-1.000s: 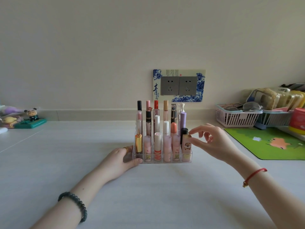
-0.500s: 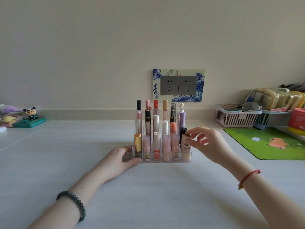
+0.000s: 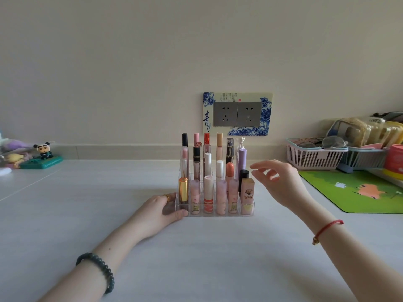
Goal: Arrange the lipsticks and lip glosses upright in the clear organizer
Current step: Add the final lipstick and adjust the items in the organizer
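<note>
The clear organizer (image 3: 250,209) stands on the white table, centre of the head view, filled with several upright lipsticks and lip glosses in stepped rows. A square pink lipstick with a bear print (image 3: 247,191) sits in the front right slot. A gold tube (image 3: 183,189) fills the front left slot. My left hand (image 3: 162,211) rests against the organizer's left front corner, thumb touching its base. My right hand (image 3: 281,182) hovers just right of the organizer, fingers apart, holding nothing.
A green mouse mat (image 3: 357,191) lies at the right. Behind it stand a pink basket (image 3: 314,155) and a blue basket (image 3: 362,158) with packets. Small figurines (image 3: 42,152) sit at the far left. A wall socket (image 3: 237,114) is behind the organizer.
My right hand has let go of the bear-print lipstick, now seated in the front right slot, and has drawn back to the right with fingers spread. The left hand has stayed put.
</note>
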`<action>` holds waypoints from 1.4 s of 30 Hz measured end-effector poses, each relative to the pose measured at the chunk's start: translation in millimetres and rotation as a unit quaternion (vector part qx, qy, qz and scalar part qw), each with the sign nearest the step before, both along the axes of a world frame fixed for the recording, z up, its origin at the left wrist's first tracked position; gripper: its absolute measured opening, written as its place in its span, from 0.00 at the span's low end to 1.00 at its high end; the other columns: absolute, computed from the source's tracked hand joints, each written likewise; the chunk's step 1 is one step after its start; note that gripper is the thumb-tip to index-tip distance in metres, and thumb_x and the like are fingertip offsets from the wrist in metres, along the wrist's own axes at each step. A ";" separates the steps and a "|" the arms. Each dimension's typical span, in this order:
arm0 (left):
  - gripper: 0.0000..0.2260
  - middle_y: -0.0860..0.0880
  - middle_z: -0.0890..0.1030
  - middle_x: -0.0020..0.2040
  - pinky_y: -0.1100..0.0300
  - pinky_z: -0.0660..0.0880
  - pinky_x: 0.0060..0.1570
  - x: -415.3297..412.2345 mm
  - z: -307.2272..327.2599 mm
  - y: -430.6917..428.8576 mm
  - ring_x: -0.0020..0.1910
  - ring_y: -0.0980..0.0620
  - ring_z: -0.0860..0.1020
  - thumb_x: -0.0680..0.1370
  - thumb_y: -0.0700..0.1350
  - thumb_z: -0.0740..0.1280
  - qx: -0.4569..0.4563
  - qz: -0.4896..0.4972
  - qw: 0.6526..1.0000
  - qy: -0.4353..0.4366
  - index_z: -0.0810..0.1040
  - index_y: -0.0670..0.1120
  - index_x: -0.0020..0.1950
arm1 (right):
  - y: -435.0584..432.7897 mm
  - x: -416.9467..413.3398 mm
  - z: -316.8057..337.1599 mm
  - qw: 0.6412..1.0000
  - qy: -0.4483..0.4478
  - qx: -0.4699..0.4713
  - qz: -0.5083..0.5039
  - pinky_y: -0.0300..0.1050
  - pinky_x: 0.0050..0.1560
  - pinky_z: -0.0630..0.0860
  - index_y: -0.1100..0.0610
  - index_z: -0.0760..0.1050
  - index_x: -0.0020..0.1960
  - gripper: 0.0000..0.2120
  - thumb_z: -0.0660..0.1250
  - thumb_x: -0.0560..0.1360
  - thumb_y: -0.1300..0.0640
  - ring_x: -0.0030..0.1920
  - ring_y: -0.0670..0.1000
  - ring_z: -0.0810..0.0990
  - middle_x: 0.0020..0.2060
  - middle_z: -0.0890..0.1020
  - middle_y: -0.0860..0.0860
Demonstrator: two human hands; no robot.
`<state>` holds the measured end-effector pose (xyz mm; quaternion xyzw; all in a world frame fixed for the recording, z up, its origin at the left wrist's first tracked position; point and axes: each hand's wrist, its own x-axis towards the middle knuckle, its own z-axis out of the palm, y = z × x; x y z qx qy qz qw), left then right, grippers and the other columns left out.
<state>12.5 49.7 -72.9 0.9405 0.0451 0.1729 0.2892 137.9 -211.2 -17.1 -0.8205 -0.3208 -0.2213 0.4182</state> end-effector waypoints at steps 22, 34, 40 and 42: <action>0.15 0.61 0.77 0.52 0.67 0.68 0.50 1.2 -2.7 2.8 0.54 0.61 0.75 0.71 0.57 0.68 -0.004 -0.005 1.000 -0.005 0.76 0.56 0.56 | 29.0 13.3 58.2 0.941 0.069 -0.329 0.046 0.34 0.32 0.72 0.53 0.81 0.47 0.08 0.68 0.70 0.52 0.31 0.45 0.77 0.40 0.82 0.53; 0.09 0.65 0.75 0.50 0.82 0.64 0.45 -1.1 0.0 1.3 0.53 0.64 0.73 0.71 0.57 0.68 -0.006 -0.013 1.000 -0.008 0.73 0.64 0.50 | 32.1 2.2 59.3 0.942 0.014 -0.336 0.023 0.38 0.41 0.70 0.58 0.81 0.49 0.09 0.67 0.71 0.56 0.38 0.51 0.75 0.35 0.77 0.53; 0.15 0.63 0.76 0.52 0.73 0.67 0.48 0.1 -1.5 2.2 0.54 0.62 0.73 0.71 0.57 0.68 -0.006 -0.009 1.000 -0.007 0.75 0.57 0.56 | 32.9 3.0 56.0 0.944 0.000 -0.329 0.020 0.37 0.39 0.68 0.58 0.81 0.48 0.09 0.67 0.71 0.55 0.39 0.51 0.74 0.37 0.77 0.53; 0.15 0.62 0.75 0.53 0.68 0.67 0.50 0.6 -1.7 1.8 0.55 0.61 0.74 0.72 0.56 0.68 -0.006 -0.007 1.000 -0.005 0.76 0.56 0.57 | 33.2 3.8 55.3 0.945 0.001 -0.326 0.020 0.36 0.38 0.68 0.58 0.81 0.48 0.09 0.68 0.71 0.55 0.38 0.51 0.74 0.38 0.78 0.53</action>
